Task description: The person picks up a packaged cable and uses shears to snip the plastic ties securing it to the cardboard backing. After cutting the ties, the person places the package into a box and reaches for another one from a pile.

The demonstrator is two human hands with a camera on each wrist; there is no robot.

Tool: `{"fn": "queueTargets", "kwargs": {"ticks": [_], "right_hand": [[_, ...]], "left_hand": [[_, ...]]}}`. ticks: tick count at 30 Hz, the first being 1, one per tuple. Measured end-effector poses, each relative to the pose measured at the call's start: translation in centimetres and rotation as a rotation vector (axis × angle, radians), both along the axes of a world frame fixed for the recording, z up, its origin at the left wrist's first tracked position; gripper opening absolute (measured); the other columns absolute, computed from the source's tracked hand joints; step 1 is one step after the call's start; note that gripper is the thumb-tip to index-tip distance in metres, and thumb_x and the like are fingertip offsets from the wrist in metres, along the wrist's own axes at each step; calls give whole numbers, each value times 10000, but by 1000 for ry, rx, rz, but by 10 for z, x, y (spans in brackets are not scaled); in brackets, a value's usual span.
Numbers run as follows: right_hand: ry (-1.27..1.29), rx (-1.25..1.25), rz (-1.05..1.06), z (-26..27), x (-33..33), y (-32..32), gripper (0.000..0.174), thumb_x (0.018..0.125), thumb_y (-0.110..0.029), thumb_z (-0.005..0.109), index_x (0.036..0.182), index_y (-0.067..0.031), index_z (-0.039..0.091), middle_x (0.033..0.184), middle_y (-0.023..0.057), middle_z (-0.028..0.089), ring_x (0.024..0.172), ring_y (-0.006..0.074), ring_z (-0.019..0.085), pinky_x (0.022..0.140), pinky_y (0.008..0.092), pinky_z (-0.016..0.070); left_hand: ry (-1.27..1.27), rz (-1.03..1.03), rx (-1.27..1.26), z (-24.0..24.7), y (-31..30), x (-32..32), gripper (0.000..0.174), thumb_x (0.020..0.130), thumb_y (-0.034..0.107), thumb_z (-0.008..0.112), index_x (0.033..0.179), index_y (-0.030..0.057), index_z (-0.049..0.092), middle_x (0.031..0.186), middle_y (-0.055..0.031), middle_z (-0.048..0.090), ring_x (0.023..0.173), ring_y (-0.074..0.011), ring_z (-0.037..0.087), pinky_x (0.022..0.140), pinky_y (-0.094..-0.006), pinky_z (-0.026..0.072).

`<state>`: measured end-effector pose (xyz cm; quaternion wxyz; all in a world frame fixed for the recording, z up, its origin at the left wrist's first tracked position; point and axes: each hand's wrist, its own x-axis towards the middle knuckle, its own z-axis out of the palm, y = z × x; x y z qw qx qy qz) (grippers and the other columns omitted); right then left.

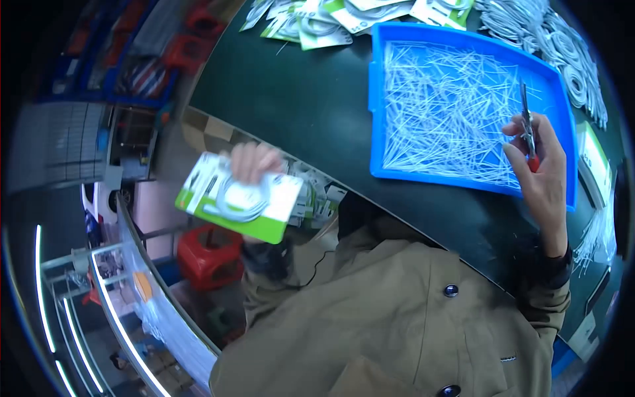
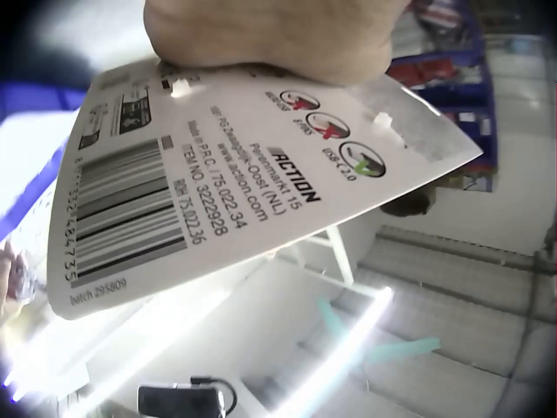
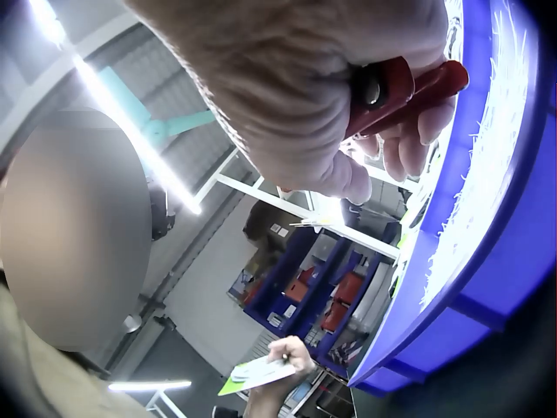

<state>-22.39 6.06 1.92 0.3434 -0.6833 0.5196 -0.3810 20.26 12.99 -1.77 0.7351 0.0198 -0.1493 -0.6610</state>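
Note:
My left hand [image 1: 254,163] grips the top edge of a green and white card [image 1: 268,215] with a coiled white cable on it, held past the table's edge. The left wrist view has the card's printed back [image 2: 226,174] with a barcode, below the hand [image 2: 270,35]. My right hand [image 1: 544,172] holds red-handled cutters [image 1: 528,129] over the right side of a blue tray [image 1: 376,142] of thin white strips. In the right wrist view the red handles [image 3: 409,91] lie in the curled hand [image 3: 287,96].
More carded cables [image 1: 321,26] lie at the table's back edge, and bundles of grey-white cable [image 1: 562,59] behind the tray. A white and green box [image 1: 593,162] stands right of it. Packaged items [image 1: 317,198] are below the table edge, a red stool [image 1: 208,258] on the floor.

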Motion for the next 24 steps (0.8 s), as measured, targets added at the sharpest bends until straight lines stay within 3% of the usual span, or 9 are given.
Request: {"fn": "queueTargets", "kwargs": {"ticks": [4, 7, 15, 18, 21, 24], "right_hand": [[28, -39, 41, 2, 6, 7, 315, 928, -48, 762, 1205, -8, 617, 1053, 52, 720, 857, 116, 634, 793, 289, 524], [30, -23, 62, 9, 6, 8, 340, 904, -59, 783, 1187, 1, 604, 1025, 84, 742, 849, 168, 681, 810, 328, 546], [70, -89, 108, 10, 2, 7, 368, 889, -80, 806, 1188, 4, 607, 990, 117, 768, 867, 187, 729, 838, 348, 570], [57, -66, 91, 8, 3, 7, 355, 891, -83, 807, 1168, 18, 609, 978, 113, 766, 863, 179, 724, 831, 345, 570], [77, 34, 99, 8, 0, 7, 388, 866, -118, 842, 1149, 30, 622, 883, 159, 694, 789, 211, 674, 751, 361, 536], [177, 67, 82, 14, -5, 3, 476, 845, -182, 874, 1200, 43, 650, 838, 197, 621, 740, 370, 610, 746, 417, 519]], "left_hand": [[38, -250, -225, 12, -49, -61, 531, 1214, 308, 302, 752, 128, 493, 636, -12, 450, 655, -161, 487, 906, -370, 508], [74, -366, -290, 14, -69, -94, 550, 1217, 335, 278, 766, 126, 513, 644, -15, 466, 671, -167, 504, 933, -385, 517], [97, -520, -329, 9, -83, -129, 622, 1210, 445, 219, 761, 129, 513, 710, -17, 493, 766, -182, 528, 1007, -419, 476], [8, -427, -225, 21, -73, -125, 648, 1189, 489, 188, 732, 132, 475, 755, -38, 493, 789, -209, 510, 970, -431, 452], [-174, -397, -171, 24, -62, -90, 654, 1169, 538, 228, 720, 135, 481, 693, -27, 493, 719, -196, 487, 842, -388, 439], [-352, -192, -178, -6, -40, -25, 608, 1173, 527, 314, 743, 138, 497, 639, -17, 487, 630, -174, 470, 761, -387, 453]]}}
